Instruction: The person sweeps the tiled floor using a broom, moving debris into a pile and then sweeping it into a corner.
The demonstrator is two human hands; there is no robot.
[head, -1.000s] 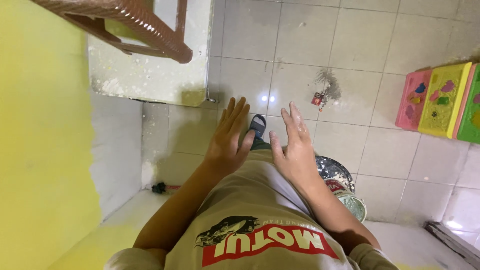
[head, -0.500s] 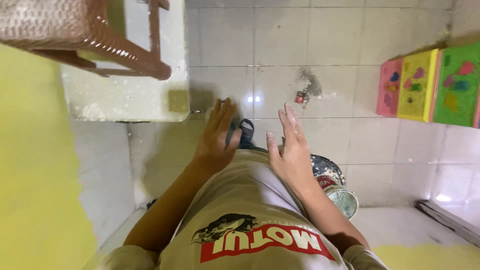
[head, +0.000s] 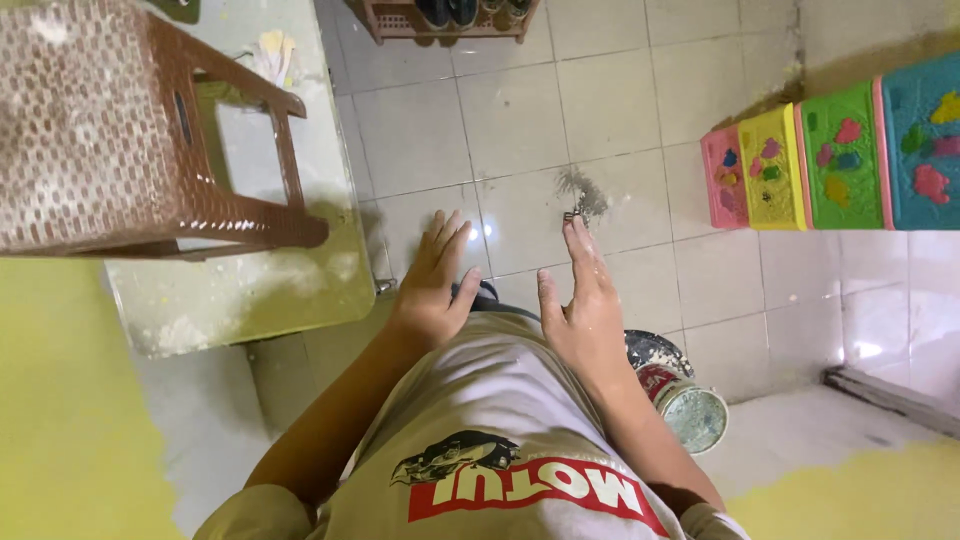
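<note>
My left hand (head: 432,285) is held out flat, fingers apart, over the tiled floor (head: 520,120), holding nothing. Beside it, my right hand (head: 583,305) is also spread flat with nothing in it. Both hover above my belly in a beige printed shirt (head: 480,440). A dark sandal (head: 478,293) peeks out between the hands. Just past my right fingertips a small dark smudge with a tiny object (head: 580,197) lies on the tiles.
A brown woven plastic stool (head: 120,140) stands at upper left on a pale slab (head: 250,290). Yellow-painted wall (head: 60,420) at left. Coloured foam blocks (head: 840,150) at right. A paint tin and lid (head: 680,395) sit under my right wrist. A shoe rack (head: 450,15) at top.
The view has tilted, so the stool now shows more fully and the coloured blocks sit higher. Both hands stay spread flat, slightly farther apart.
</note>
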